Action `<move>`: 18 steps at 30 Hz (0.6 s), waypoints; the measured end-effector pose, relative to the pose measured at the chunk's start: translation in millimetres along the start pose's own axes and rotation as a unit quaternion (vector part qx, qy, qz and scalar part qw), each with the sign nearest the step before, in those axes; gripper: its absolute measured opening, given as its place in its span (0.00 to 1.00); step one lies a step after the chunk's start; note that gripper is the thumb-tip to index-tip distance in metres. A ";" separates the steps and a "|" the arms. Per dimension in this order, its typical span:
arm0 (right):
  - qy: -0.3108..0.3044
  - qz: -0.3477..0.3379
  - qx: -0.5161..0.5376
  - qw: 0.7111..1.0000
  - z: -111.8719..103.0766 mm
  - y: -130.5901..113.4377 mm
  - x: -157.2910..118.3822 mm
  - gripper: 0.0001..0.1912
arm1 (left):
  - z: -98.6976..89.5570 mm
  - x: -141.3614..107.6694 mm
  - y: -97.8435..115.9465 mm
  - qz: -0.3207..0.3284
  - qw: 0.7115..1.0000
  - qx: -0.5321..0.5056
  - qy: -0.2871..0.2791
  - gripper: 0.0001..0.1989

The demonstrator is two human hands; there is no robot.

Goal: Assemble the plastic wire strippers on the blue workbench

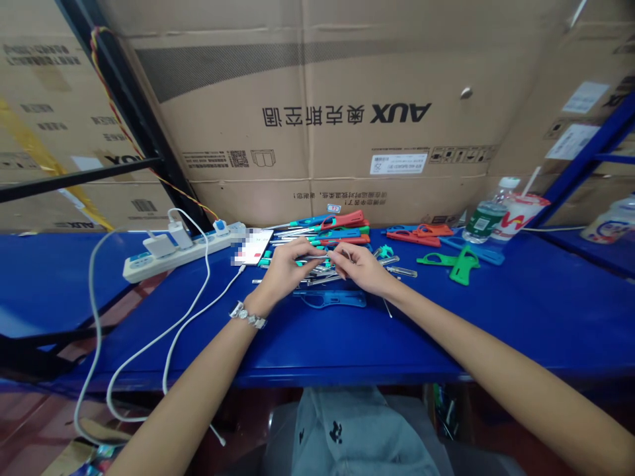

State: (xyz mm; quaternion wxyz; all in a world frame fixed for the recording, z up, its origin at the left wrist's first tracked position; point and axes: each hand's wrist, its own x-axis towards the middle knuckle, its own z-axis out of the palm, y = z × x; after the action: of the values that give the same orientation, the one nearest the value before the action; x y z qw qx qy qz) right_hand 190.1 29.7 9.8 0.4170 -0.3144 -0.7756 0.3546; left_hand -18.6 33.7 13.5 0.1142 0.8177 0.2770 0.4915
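Note:
My left hand (292,264), with a metal watch on the wrist, pinches one end of a thin silvery rod-like piece (321,256). The fingers of my right hand (358,266) are closed at the other end of that piece, close to the left fingertips. What else lies within the right fingers is hidden. Below both hands a blue plastic lighter casing (337,299) lies flat on the table. Behind and under the hands is a pile of metal tubes and small parts, with red, blue and green long-neck lighters (347,219) at its back.
On the blue table (426,337), green casings (464,266) and red casings (419,233) lie at right. A water bottle (489,215) and a cup with a straw (520,213) stand behind them. At left are a power strip (163,258), white cables and a phone (255,246). Cardboard (223,132) backs the table.

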 end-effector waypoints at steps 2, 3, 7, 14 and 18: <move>-0.013 -0.012 -0.036 0.999 -4.2 -1.1 -1.6 0.21 | -3.2 0.6 0.8 0.005 1.000 -0.003 -0.021 0.07; -0.019 -0.019 -0.066 0.997 -6.6 -1.7 -2.6 0.19 | -4.7 0.7 1.1 0.007 0.999 -0.005 -0.034 0.07; -0.043 -0.087 -0.223 0.970 -15.7 -3.1 -6.3 0.15 | -6.2 0.6 2.8 0.034 0.997 0.002 -0.065 0.07; 0.018 -0.092 -0.223 0.970 -12.1 -1.0 -7.4 0.15 | -1.4 0.5 11.4 0.125 0.987 0.105 -0.004 0.05; 0.031 -0.087 -0.173 0.981 -6.1 1.0 -7.1 0.17 | -3.0 0.0 14.0 0.159 0.972 0.170 0.002 0.05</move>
State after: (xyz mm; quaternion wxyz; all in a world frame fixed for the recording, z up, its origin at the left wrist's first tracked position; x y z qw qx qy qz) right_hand 198.8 26.5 8.4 0.4096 -0.3233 -0.8364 0.1678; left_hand -16.4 22.0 21.4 -0.1067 0.8578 0.2230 0.4505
